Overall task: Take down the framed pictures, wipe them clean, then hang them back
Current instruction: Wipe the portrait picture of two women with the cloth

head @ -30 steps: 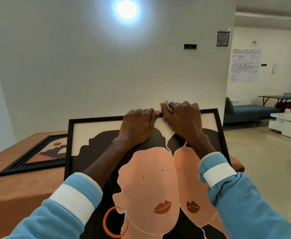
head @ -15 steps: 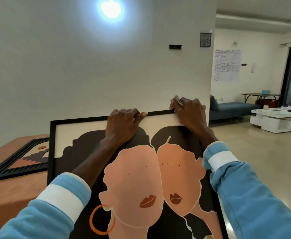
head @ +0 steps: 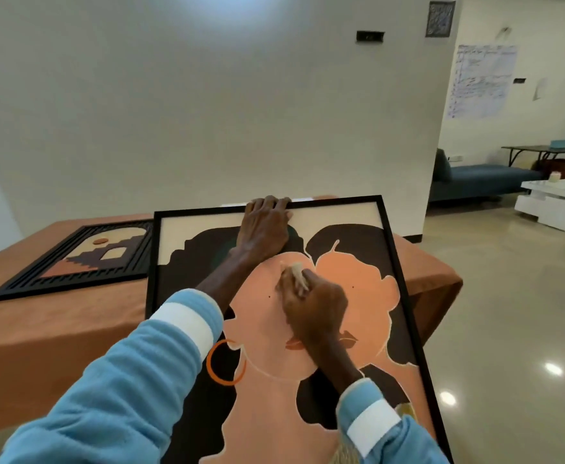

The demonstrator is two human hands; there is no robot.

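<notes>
Large picture [head: 358,259] mid-wipe, small picture [head: 83,259] on desk [head: 40,329], none rehung
Left hand [head: 264,226] grips large picture's top; right hand [head: 311,303] clutches cloth [head: 297,270] on it

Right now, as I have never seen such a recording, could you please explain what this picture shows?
There is no machine here: a person wears a camera on the head, looking down at their own two bare hands. The left hand holds the top edge of a large black-framed picture of two peach faces, which stands tilted in front of a table under an orange-brown cloth. The right hand holds a small pale wiping cloth against the picture's front. A smaller black-framed picture of an arch lies flat on the table.
</notes>
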